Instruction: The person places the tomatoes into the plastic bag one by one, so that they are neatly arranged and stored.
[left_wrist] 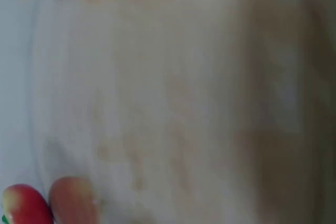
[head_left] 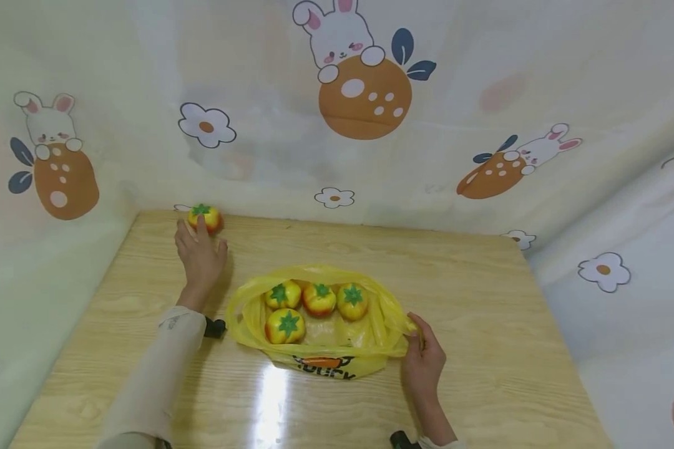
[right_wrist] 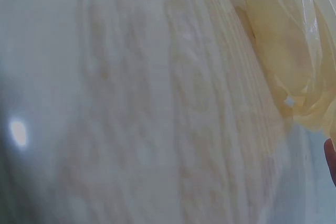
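At the table's far left corner sits a yellow-and-red tomato-like fruit [head_left: 211, 219] with a green star-shaped top. My left hand [head_left: 201, 259] reaches to it with fingers spread, one fingertip overlapping its near side; whether they touch, I cannot tell. In the left wrist view the red fruit [left_wrist: 26, 204] shows beside a fingertip [left_wrist: 73, 201]. A yellow plastic bag [head_left: 342, 368] lies mouth-up mid-table, with several similar fruits [head_left: 285, 326] inside. Its right rim is pinched by my right hand [head_left: 425, 362]. The right wrist view shows the bag's side [right_wrist: 283, 40] and one fingertip [right_wrist: 330, 156].
The wooden table [head_left: 483, 299] reaches back to a curtain [head_left: 258, 168] printed with rabbits and flowers, which also hangs along both sides. Black wrist mounts [head_left: 214, 328] sit on both forearms. A bright reflection lies on the wood in front of the bag.
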`<state>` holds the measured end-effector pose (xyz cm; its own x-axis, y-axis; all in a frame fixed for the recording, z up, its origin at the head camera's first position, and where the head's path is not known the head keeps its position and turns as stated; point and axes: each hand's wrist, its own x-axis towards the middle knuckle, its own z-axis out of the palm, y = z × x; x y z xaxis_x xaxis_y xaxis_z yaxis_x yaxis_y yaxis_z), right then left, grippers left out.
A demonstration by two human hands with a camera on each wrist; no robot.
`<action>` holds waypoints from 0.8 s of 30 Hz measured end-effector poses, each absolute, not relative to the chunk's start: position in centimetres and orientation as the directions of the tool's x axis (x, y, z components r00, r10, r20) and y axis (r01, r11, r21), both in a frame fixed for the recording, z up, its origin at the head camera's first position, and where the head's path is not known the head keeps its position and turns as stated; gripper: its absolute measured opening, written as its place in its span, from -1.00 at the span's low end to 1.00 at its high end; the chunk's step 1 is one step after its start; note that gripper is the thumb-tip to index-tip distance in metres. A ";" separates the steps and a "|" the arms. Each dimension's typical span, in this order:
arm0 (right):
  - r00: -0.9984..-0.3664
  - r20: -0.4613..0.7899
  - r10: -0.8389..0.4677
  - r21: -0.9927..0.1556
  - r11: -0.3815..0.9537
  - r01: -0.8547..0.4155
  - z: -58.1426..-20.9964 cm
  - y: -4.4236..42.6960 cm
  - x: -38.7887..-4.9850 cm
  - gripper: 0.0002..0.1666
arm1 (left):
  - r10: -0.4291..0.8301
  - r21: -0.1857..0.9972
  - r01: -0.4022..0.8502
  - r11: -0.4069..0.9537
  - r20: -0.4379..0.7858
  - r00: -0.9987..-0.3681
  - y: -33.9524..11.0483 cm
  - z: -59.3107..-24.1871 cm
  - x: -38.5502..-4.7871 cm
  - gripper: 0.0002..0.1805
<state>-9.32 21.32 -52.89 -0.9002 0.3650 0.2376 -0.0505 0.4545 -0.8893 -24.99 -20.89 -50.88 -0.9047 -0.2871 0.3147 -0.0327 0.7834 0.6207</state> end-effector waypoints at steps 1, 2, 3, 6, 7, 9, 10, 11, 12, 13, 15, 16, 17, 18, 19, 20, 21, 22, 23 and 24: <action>-0.902 0.239 0.361 -0.889 0.454 -0.054 -52.9 21.4 -9.3 -0.58 | -0.280 0.609 -0.038 0.792 0.306 -0.910 -21.0 -51.0 -25.2 -0.24; -0.902 0.237 0.360 -0.887 0.458 -0.051 -52.8 21.4 -9.3 -0.58 | -0.273 0.600 -0.045 0.799 0.295 -0.916 -21.0 -51.0 -25.3 -0.25; -0.902 0.238 0.360 -0.884 0.465 -0.048 -52.7 21.5 -9.3 -0.58 | -0.266 0.590 -0.051 0.806 0.283 -0.921 -21.1 -51.1 -25.5 -0.26; -0.901 0.221 0.373 -0.877 0.480 -0.017 -52.4 21.8 -9.1 -0.57 | -0.248 0.566 -0.073 0.821 0.239 -0.939 -21.0 -51.1 -25.9 -0.29; -0.901 0.216 0.376 -0.875 0.485 -0.007 -52.2 22.0 -9.1 -0.57 | -0.249 0.564 -0.084 0.821 0.223 -0.942 -21.0 -51.1 -26.0 -0.31; -0.905 0.208 0.371 -0.874 0.485 -0.003 -52.1 22.2 -9.0 -0.56 | -0.254 0.549 -0.113 0.828 0.188 -0.949 -20.9 -51.1 -26.1 -0.34; -0.909 0.201 0.365 -0.878 0.479 -0.002 -52.1 22.3 -9.0 -0.55 | -0.266 0.542 -0.134 0.829 0.172 -0.948 -20.9 -51.1 -26.2 -0.35; -0.913 0.204 0.354 -0.877 0.480 -0.010 -52.1 22.4 -8.9 -0.55 | -0.282 0.537 -0.155 0.829 0.161 -0.946 -20.9 -51.2 -26.3 -0.37; -0.916 0.206 0.344 -0.878 0.479 -0.017 -52.1 22.4 -8.9 -0.54 | -0.296 0.530 -0.174 0.830 0.155 -0.942 -21.0 -51.3 -26.4 -0.37; -0.920 0.206 0.334 -0.880 0.474 -0.025 -52.2 22.5 -8.9 -0.53 | -0.312 0.532 -0.188 0.825 0.153 -0.938 -21.1 -51.4 -26.5 -0.37; -0.924 0.212 0.318 -0.883 0.467 -0.043 -52.3 22.5 -8.8 -0.53 | -0.327 0.531 -0.196 0.824 0.165 -0.930 -21.4 -51.5 -26.7 -0.33; -0.924 0.221 0.312 -0.881 0.470 -0.052 -52.4 22.5 -8.8 -0.53 | -0.333 0.540 -0.193 0.819 0.174 -0.927 -21.6 -51.6 -26.7 -0.29; -0.923 0.228 0.310 -0.877 0.477 -0.057 -52.4 22.5 -8.7 -0.53 | -0.334 0.549 -0.185 0.815 0.185 -0.924 -21.6 -51.6 -26.8 -0.27; -0.923 0.229 0.309 -0.875 0.481 -0.056 -52.4 22.5 -8.7 -0.53 | -0.328 0.553 -0.176 0.814 0.189 -0.925 -21.7 -51.5 -26.8 -0.23; -0.923 0.228 0.309 -0.873 0.485 -0.053 -52.4 22.5 -8.7 -0.54 | -0.322 0.565 -0.165 0.808 0.189 -0.928 -21.7 -51.5 -26.8 -0.20; -0.923 0.227 0.310 -0.869 0.493 -0.048 -52.4 22.5 -8.7 -0.54 | -0.315 0.573 -0.161 0.804 0.181 -0.932 -21.7 -51.4 -26.9 -0.18; -0.923 0.228 0.311 -0.865 0.500 -0.045 -52.4 22.5 -8.6 -0.54 | -0.308 0.582 -0.157 0.798 0.169 -0.936 -21.7 -51.3 -26.9 -0.16; -0.922 0.226 0.313 -0.862 0.505 -0.040 -52.4 22.5 -8.6 -0.54 | -0.302 0.587 -0.156 0.795 0.159 -0.940 -21.6 -51.3 -27.0 -0.16; -0.922 0.224 0.316 -0.860 0.509 -0.035 -52.4 22.5 -8.6 -0.54 | -0.295 0.591 -0.155 0.792 0.149 -0.944 -21.6 -51.3 -27.1 -0.16; -0.922 0.229 0.312 -0.856 0.515 -0.039 -52.5 22.5 -8.7 -0.53 | -0.289 0.595 -0.152 0.790 0.142 -0.947 -21.6 -51.4 -27.3 -0.17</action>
<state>-8.66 22.55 -52.47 -0.9220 0.3119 0.2294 -0.0387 0.5152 -0.8562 -27.27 -21.58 -51.35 -0.9466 -0.2894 0.1422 -0.1520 0.7895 0.5946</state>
